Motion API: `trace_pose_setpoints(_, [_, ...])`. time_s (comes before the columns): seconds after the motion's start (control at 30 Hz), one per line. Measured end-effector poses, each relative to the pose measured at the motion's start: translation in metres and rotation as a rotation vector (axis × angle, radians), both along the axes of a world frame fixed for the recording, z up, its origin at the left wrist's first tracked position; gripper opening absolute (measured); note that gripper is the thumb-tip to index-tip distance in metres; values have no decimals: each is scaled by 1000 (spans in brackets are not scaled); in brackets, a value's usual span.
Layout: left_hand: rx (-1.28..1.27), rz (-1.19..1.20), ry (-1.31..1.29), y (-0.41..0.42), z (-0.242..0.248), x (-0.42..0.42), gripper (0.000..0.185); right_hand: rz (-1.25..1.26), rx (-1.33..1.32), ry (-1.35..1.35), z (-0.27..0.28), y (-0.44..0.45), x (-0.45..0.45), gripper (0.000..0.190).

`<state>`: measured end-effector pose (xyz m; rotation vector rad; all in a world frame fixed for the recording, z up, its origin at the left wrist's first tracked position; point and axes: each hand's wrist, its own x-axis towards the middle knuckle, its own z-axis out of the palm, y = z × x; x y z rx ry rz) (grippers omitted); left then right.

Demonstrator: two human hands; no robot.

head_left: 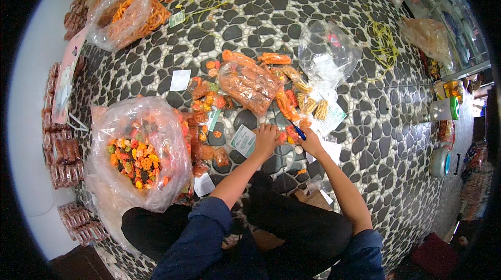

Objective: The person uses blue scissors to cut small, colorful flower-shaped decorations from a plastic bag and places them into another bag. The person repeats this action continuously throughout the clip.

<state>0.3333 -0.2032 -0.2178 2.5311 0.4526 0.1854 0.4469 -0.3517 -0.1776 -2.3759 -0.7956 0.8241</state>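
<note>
My left hand (pixel 267 139) rests on one end of a small clear bag of red and yellow snacks (pixel 291 134), its fingers bent over the plastic. At the bag's other end my right hand (pixel 311 141) holds a blue-handled tool (pixel 300 133), likely a pen or a cutter, pointing up and to the left. A printed card (pixel 243 140) lies by the left hand. Beyond the hands is a large clear bag of brown snacks (pixel 250 84), with small orange snack packets (pixel 287 107) beside it. On the left stands a big open plastic bag of colourful snacks (pixel 135 158).
An open bag of orange stick snacks (pixel 137 17) stands at the back left. Empty clear bags (pixel 330 53) and white papers (pixel 330 113) lie right of centre. Yellow twine (pixel 379 45) is on the stone-patterned floor. Stacked snack packs (pixel 62 147) line the left wall.
</note>
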Motion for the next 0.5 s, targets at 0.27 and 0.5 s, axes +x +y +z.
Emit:
trace_pose_setpoints(0.27, [-578,145,-342,38,96,16,28,-42,341,19,80,42,2,36])
trace_pose_setpoints(0.5, [-710,280,-622,92,216,-43,30,71,521,159,204,104,-51,40])
